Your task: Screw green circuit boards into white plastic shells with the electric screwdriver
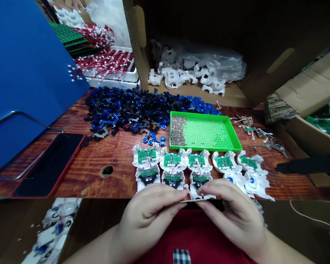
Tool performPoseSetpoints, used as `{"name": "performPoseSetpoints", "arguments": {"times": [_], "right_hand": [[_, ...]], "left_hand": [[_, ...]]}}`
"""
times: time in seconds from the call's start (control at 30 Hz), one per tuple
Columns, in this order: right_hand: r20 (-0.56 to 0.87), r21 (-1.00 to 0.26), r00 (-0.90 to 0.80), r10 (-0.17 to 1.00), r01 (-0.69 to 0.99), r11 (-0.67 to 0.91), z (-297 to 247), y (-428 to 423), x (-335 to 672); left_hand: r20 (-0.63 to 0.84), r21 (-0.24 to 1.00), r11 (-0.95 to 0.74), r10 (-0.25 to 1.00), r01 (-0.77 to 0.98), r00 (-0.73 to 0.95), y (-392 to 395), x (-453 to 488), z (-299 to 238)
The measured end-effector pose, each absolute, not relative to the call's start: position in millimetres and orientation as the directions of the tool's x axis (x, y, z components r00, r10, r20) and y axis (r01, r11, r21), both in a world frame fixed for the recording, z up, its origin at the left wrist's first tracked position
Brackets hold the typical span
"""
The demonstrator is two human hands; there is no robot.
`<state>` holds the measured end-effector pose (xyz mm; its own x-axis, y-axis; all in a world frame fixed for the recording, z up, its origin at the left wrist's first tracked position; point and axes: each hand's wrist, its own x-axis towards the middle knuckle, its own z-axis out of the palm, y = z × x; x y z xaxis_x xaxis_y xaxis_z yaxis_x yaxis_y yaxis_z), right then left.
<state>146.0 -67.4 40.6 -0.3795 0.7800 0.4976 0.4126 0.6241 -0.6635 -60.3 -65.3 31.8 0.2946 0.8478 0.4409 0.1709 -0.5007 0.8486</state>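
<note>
At the table's front edge, my left hand [151,211] pinches one end of a small circuit board [191,200], seen nearly edge-on. The fingers of my right hand [233,214] close on its other end. A short white plug with red and white wires [187,190] rises from the board. Just beyond my hands stand several open white plastic shells [135,151] in a row, each with a green circuit board [172,159] in its far half. The three on the left have a second green board and a black part in the near half; blue pieces [231,179] show in the right ones.
A green tray [233,137] holds small screws [178,130] at its left end. Behind lies a heap of blue and black parts [121,106]. A phone [51,165] lies left, beside a hole [106,171]. White shells [173,77] fill a cardboard box [244,97]; a dark tool [305,165] juts in right.
</note>
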Motion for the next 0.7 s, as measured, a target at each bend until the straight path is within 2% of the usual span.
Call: {"name": "performPoseSetpoints", "arguments": {"times": [0.33,0.5,0.57,0.63,0.7], "right_hand": [[0.435,-0.653,-0.498,0.750,0.399,0.644,35,-64,149],[0.546,-0.460,-0.539,0.642,0.448,0.767,36,-60,154],[0.550,-0.396,-0.592,0.589,0.436,0.808,37,-59,156],[0.542,-0.387,-0.600,0.588,0.443,0.809,38,-58,158],[0.561,-0.406,-0.536,0.630,0.485,0.774,36,-58,164]], "left_hand": [[0.273,0.942,-0.319,0.908,0.104,0.318,-59,-63,34],[0.222,0.952,-0.274,0.925,0.138,0.309,-61,-61,37],[0.195,0.931,-0.291,0.907,0.220,0.374,-60,-66,42],[0.134,0.863,-0.304,0.908,0.403,0.398,-54,-81,47],[0.102,0.686,-0.248,0.963,0.684,0.248,-39,-106,48]]}}
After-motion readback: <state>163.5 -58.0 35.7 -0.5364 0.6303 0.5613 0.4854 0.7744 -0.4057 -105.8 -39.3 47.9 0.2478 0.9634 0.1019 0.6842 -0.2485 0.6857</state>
